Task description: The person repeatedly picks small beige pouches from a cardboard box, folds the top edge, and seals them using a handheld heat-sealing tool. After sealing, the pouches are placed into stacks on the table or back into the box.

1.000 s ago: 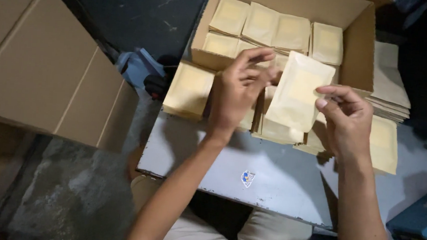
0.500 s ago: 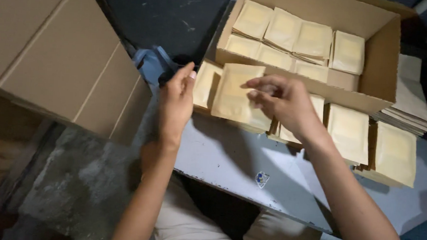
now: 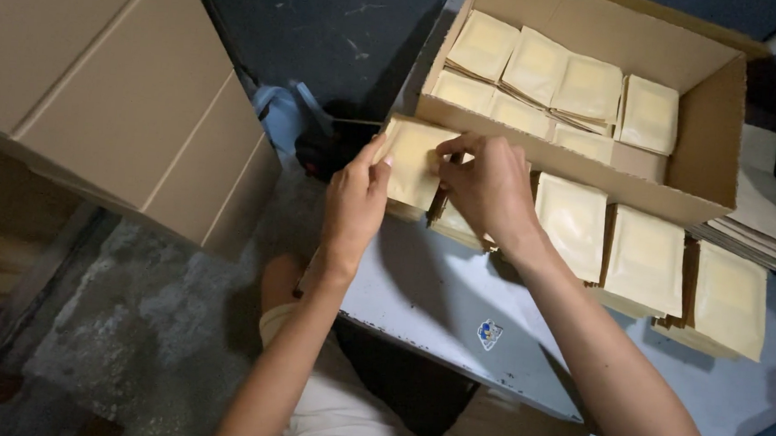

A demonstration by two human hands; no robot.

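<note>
Both hands shifted left onto packet stack [image 3: 409, 161]; grey table [image 3: 437, 293], concrete floor [image 3: 130, 319].

hands: two, left hand [image 3: 355, 200] and right hand [image 3: 490, 187], both on the same pouch stack

pouch stacks on the table [image 3: 437, 293]: four that I can make out, leftmost stack [image 3: 412, 161] at 12 o'clock, the others running toward 3 o'clock

pouch piles in the open box [image 3: 668, 195]: about seven showing, hard to say exactly

cardboard boxes: two, the open box at 1 o'clock, one closed box [image 3: 100, 75] at 10 o'clock

flat sheet piles: one, paper pile [image 3: 761, 214] at 3 o'clock

stickers on the table: one, small sticker [image 3: 489, 334]
</note>
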